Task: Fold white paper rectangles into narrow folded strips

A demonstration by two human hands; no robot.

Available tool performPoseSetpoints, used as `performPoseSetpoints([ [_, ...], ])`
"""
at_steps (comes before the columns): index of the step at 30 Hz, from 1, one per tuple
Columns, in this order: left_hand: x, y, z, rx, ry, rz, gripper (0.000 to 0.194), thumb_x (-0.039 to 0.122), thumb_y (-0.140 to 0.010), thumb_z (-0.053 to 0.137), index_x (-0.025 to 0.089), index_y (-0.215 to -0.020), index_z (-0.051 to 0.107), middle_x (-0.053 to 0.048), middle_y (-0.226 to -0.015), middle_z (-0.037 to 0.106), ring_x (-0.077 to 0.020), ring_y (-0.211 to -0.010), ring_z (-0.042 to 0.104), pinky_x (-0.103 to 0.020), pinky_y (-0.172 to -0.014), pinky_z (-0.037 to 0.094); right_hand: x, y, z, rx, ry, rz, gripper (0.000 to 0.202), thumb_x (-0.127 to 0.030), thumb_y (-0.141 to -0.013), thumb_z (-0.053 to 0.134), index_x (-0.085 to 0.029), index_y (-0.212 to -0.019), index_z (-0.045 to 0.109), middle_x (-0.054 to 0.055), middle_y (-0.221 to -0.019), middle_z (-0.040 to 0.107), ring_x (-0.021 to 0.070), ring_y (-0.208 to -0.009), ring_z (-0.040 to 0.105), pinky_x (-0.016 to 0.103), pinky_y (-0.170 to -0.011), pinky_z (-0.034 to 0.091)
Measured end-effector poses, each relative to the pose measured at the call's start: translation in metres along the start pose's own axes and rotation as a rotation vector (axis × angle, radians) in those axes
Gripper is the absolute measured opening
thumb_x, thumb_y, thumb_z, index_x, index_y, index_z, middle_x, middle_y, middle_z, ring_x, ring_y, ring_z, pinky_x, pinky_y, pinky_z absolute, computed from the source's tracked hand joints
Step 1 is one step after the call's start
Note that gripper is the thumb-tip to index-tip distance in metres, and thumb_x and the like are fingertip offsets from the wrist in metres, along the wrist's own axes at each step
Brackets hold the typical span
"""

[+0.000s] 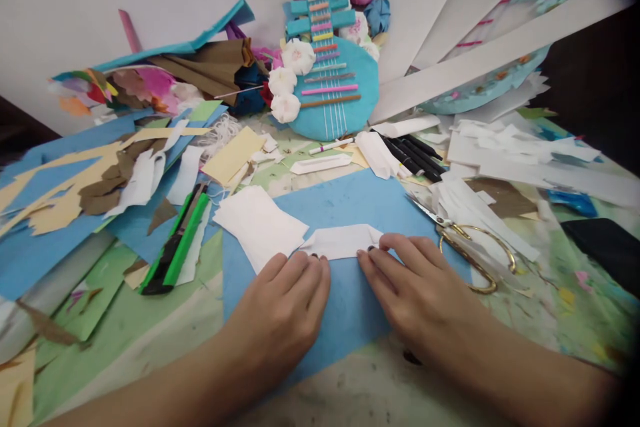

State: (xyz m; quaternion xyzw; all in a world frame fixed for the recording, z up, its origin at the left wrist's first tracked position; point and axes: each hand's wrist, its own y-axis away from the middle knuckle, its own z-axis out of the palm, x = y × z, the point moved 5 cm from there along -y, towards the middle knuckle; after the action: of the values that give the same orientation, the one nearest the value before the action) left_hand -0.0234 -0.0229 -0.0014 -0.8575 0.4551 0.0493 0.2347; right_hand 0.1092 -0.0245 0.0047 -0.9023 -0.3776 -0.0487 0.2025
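Note:
A strip of white paper (343, 242) with folded, pointed ends lies across a blue sheet (340, 300) in front of me. My left hand (295, 297) pinches its left end, fingers pressed together. At the right end, the fingertips of my right hand (410, 280) close on the paper. Just beyond my left hand rests a stack of white paper pieces (263, 223), partly on the blue sheet. To the right of my right hand are gold-handled scissors (457, 227), their blades pointing away to the left.
A green box cutter (177, 237) lies at left near paper scraps (95, 180). Black pens (413, 157) and a folded white paper piece (323, 164) lie farther back. A blue paper guitar-like craft (345, 87) with white flowers leans behind. A black phone-like object (605, 250) sits far right.

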Motion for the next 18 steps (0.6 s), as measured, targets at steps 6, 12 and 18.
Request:
performPoseSetpoints([
  [6,-0.002,-0.001,0.013,-0.182,0.096,-0.021,0.044,0.008,-0.085,0.035,0.002,-0.129,0.042,-0.011,-0.09,0.059,-0.0238,-0.077,0.05,-0.039,-0.067,0.048,0.0,-0.001,0.001,-0.04,0.022,0.098,0.037,-0.016,-0.079,0.053,-0.013,-0.114,0.063,0.01,-0.09,0.065,0.0283,-0.089,0.05,0.041,-0.073,0.034],
  [12,-0.003,0.001,0.013,-0.114,0.106,-0.013,0.042,0.007,-0.084,0.039,-0.001,-0.125,0.045,-0.013,-0.093,0.058,-0.0262,-0.082,0.048,-0.04,-0.069,0.048,0.006,0.002,-0.003,-0.046,0.092,0.166,0.031,-0.013,-0.077,0.053,-0.011,-0.104,0.068,0.014,-0.101,0.064,0.0305,-0.092,0.048,0.04,-0.07,0.032],
  [18,-0.001,-0.001,0.007,-0.08,0.056,-0.006,0.041,0.004,-0.082,0.039,-0.002,-0.121,0.049,-0.015,-0.094,0.058,-0.0285,-0.085,0.049,-0.041,-0.068,0.047,0.016,0.003,-0.003,-0.076,0.102,0.198,0.027,-0.017,-0.074,0.057,-0.016,-0.098,0.07,0.012,-0.093,0.063,0.0294,-0.086,0.047,0.038,-0.066,0.029],
])
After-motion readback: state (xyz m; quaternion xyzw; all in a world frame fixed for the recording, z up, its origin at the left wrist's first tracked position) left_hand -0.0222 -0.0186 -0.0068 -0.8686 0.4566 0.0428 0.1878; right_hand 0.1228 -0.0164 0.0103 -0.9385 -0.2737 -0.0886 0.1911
